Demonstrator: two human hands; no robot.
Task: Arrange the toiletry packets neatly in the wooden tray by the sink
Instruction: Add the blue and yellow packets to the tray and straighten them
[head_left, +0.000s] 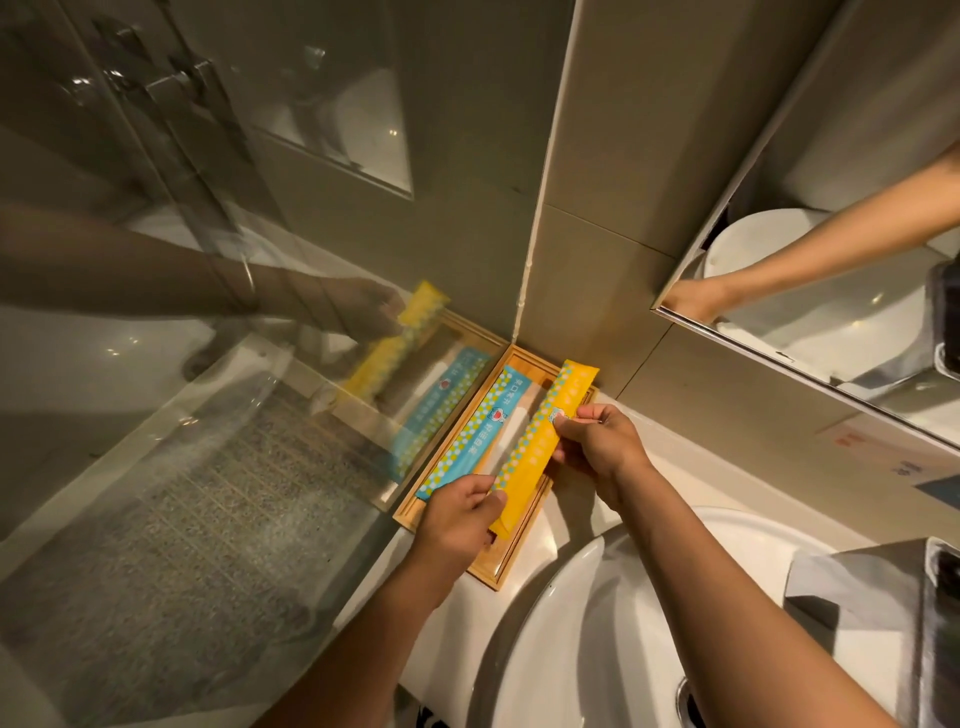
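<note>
Both hands on the yellow packet (537, 441): left hand (460, 514) pinches its near end, right hand (597, 447) its middle (squaring it beside the blue packet (467, 441)) over the wooden tray (511, 561).

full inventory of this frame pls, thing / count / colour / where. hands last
Long yellow toiletry packet: 1, yellow with dotted edge, held over the tray's right side, lengthwise.
Long blue toiletry packet: 1, blue with dotted edge, lying in the tray's left side.
Pale packet: 1, whitish, in the tray between blue and yellow, mostly covered.
Rectangular wooden tray: 1, light wood, on the counter in the corner, left of the sink.
Round white sink basin: 1, white, lower right.
Glass partition: 1, clear, left of the tray, reflecting tray and packets.
Wall mirror: 1, upper right, reflecting an arm.
Left hand: 1, pinching the yellow packet's near end.
Right hand: 1, pinching the yellow packet's middle.
</note>
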